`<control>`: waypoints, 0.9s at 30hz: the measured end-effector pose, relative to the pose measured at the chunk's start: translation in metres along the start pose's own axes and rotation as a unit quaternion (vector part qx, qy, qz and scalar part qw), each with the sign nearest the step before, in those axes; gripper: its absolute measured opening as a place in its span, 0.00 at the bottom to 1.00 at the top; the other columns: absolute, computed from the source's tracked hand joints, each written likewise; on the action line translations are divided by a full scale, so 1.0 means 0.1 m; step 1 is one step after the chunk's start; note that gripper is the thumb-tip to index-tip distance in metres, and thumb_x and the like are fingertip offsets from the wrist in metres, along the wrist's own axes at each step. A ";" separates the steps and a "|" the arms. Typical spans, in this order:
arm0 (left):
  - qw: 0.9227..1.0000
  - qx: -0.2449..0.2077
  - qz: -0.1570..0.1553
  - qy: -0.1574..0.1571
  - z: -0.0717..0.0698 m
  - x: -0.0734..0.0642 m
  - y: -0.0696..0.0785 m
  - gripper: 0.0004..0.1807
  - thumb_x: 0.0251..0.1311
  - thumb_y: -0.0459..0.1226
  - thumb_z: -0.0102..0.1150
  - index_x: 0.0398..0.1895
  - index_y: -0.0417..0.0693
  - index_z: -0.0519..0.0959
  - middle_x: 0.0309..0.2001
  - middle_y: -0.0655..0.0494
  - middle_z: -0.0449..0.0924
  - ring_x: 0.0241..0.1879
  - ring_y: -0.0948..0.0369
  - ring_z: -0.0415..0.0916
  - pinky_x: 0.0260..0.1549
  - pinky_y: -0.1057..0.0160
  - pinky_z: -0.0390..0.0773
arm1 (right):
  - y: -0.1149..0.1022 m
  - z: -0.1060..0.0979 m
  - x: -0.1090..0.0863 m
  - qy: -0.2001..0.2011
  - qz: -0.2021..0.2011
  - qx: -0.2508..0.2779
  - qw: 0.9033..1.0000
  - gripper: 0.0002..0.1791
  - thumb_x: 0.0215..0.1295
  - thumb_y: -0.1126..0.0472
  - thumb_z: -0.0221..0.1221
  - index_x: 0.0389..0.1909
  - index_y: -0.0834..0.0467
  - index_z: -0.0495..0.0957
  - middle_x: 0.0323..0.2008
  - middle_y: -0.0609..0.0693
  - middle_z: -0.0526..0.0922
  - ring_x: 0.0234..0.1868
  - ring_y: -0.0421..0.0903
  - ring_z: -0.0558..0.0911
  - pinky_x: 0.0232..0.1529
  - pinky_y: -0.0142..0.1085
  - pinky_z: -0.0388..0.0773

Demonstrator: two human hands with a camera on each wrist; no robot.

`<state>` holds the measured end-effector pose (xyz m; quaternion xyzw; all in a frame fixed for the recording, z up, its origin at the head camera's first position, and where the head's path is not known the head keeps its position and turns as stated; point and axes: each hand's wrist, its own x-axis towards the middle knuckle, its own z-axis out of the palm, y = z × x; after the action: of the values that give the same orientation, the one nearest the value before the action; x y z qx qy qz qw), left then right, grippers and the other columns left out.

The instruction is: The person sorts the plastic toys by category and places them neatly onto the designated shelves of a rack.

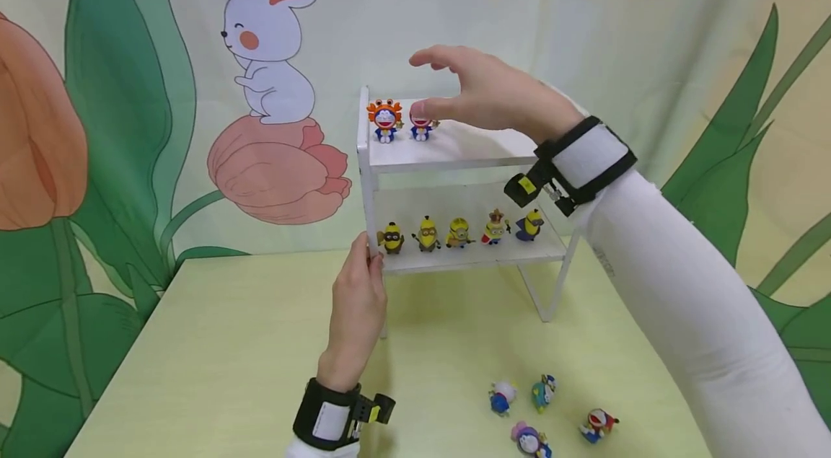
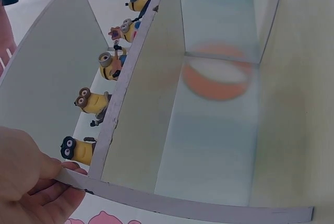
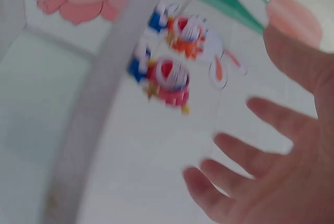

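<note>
A white two-tier shelf stands on the table. My left hand grips its left side post at the lower tier, thumb and fingers round the edge in the left wrist view. My right hand is over the upper tier, fingers spread and holding nothing. Two Doraemon figurines stand at the left of that tier: one in an orange crab hood, and one in a pink-red hood, partly hidden by my right thumb in the head view. In the right wrist view my fingers are apart from both.
Several Minion figurines stand in a row on the lower tier. On the yellow table, in front of the shelf, lie several more small figurines, including a red-and-blue one at the right. A printed cloth hangs behind.
</note>
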<state>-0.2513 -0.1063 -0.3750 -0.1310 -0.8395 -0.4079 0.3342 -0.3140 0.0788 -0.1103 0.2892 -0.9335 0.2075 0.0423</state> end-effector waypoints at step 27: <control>1.000 -0.011 -0.010 -0.005 0.03 0.00 0.04 0.15 0.70 0.25 0.49 0.57 0.32 0.67 0.45 0.40 0.77 0.44 0.51 0.79 0.41 0.55 0.83 | 0.46 1.04 -1.26 0.208 -0.171 0.059 0.961 0.27 0.57 0.61 0.71 0.58 0.60 0.77 0.60 0.55 0.75 0.65 0.53 0.66 0.63 0.53 0.62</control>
<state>-0.2505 -0.1014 -0.3734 -0.1276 -0.8380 -0.4197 0.3246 -0.2311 0.1360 -0.2467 0.3974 -0.8266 0.3077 0.2533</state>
